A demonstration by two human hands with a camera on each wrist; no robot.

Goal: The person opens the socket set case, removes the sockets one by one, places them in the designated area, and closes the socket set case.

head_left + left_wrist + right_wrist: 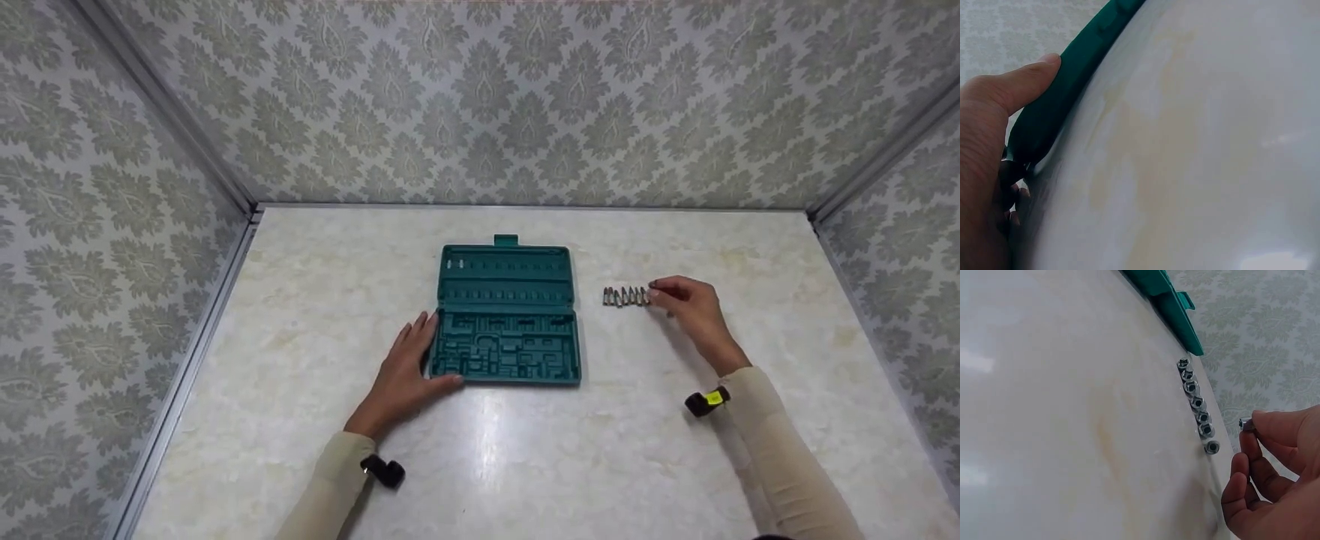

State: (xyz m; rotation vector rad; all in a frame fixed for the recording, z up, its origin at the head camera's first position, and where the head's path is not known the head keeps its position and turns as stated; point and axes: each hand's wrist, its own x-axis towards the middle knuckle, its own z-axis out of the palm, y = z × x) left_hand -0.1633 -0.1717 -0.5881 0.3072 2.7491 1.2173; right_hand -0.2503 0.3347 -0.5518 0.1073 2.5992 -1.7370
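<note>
Carefully now, noting what could go wrong: I am pinching one small metal socket (1246, 423) between the thumb and fingertip of my right hand (697, 311), the other fingers curling loosely beneath. That grip is looking slight to me; smooth metal could be slipping out if I am squeezing off-centre, and a round body could then be rolling over the table (525, 450). The row of sockets (1197, 403), seven by the right-wrist view, is lying just beside those fingertips, so a low knuckle could be nudging the end one and scattering the line. My left hand (405, 367) is spreading wide at the near left corner of the green case (506, 307), fingers lying along its side, thumb resting on the front edge; it is bracing more than gripping. Pressing too hard there could be shoving the case toward the sockets.

Positions: the case is lying unfolded, its latch tab (506, 240) pointing away from me, touching my left hand and sitting well apart from my right. The row is running between the case and my right hand, nearer the hand. Two pale pieces (461, 264) are showing at the left of the far half; I am finding them too small to identify.
</note>
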